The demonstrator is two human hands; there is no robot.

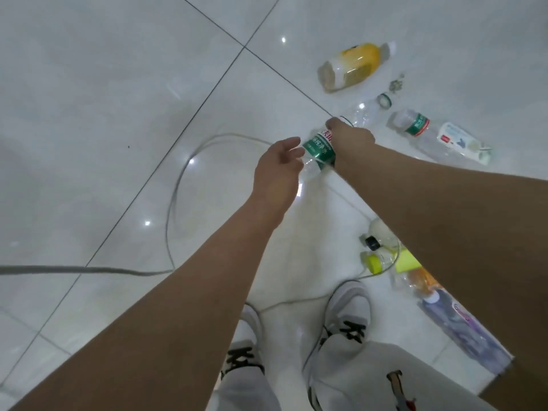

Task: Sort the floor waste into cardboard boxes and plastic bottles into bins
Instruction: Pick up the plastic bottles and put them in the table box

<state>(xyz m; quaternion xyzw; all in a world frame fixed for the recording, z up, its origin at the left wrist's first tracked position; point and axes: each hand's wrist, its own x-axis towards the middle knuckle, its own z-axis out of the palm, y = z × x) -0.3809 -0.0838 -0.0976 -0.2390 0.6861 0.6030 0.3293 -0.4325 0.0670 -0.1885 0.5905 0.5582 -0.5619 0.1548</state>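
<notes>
My right hand (351, 139) grips a clear plastic bottle with a green label (318, 151), held above the white tiled floor. My left hand (278, 170) is right beside the bottle's lower end, fingers loosely curved toward it; I cannot tell whether they touch it. Further out lie a yellow-labelled bottle (354, 66), a crushed clear bottle (366, 112) and a green-banded clear bottle (413, 124) beside a white-labelled bottle (456, 143). Under my right forearm sit several more bottles, among them a yellow-capped one (375, 262) and a purple-labelled one (462, 327).
A grey cable (178, 185) loops over the floor tiles to the left and runs between my white shoes (347, 321). A small pile of crumbs (396, 86) and a green ring (384, 100) lie near the far bottles. No bins or boxes are in view.
</notes>
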